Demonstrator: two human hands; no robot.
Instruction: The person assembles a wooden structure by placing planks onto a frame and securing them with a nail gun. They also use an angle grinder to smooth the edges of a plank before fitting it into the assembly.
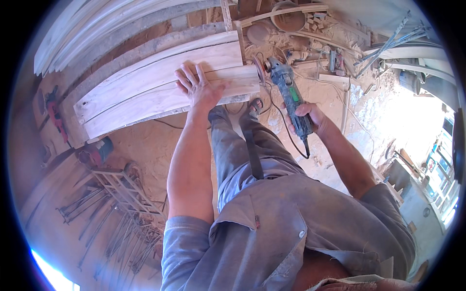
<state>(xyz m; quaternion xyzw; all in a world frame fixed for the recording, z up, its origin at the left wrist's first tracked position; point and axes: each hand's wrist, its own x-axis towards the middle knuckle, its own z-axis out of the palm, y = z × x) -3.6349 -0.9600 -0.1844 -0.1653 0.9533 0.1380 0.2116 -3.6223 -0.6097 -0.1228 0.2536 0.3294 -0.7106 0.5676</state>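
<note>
My left hand (pixel 198 88) lies with fingers spread on a pale wooden board (pixel 145 99), pressing near its right end. Another pale board (pixel 160 68) sits just beyond it on the bench. In my right hand (pixel 310 116) is a dark angle grinder (pixel 290 92), gripped round the rear of its body. Its disc (pixel 260 69) stands edge-on at the board's right end; whether it touches the wood I cannot tell. A black cord (pixel 307 149) leaves the grinder's rear end.
A red power tool (pixel 57 116) lies at the bench's left end. Stacked planks (pixel 102 26) stand behind. Several metal clamps (pixel 116 237) lean at the lower left, by a wooden rack (pixel 128 189). Sawdust, offcuts (pixel 315 22) and a round bucket (pixel 288 18) are on the floor at the far right.
</note>
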